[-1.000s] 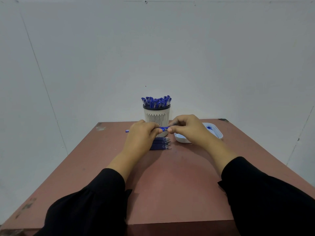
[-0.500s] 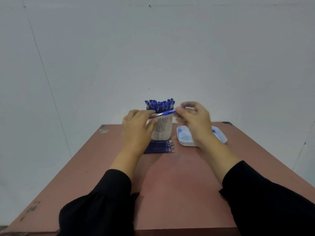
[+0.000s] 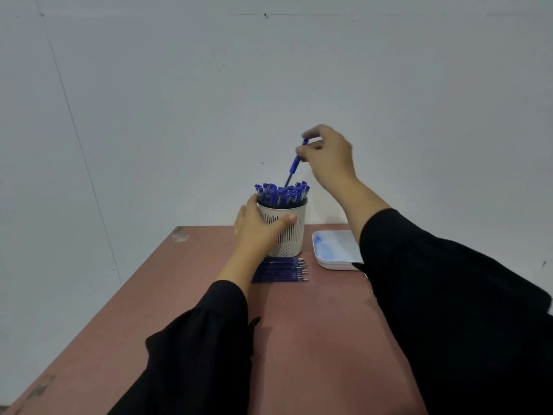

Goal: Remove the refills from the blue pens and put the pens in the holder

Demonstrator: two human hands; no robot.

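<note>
Two black-sleeved arms reach forward over a reddish-brown table that stands against a pale grey wall. On the right side of the table lies a shallow white tray with a blue smear inside, partly hidden behind the right sleeve. Near the far edge stands the holder, a white slotted cup with a dark rim, upright and crowded with blue pens whose caps stick up above the rim. The left arm stretches straight ahead and the left hand wraps the holder's left side, thumb curled across its front and fingers bent round the far side, gripping it. The right arm rises higher, forearm angled up and to the left, wrist bent so that the right hand hangs above the holder. Its thumb and fingertips pinch the upper end of a single blue pen, which tilts down and to the left, its dark lower tip at the level of the caps in the holder; whether the tip has gone in among them cannot be told. On the table just in front of the holder lie the refills, a neat row of thin dark blue tubes laid side by side, metal tips pointing right. No writing can be read on any item.
</note>
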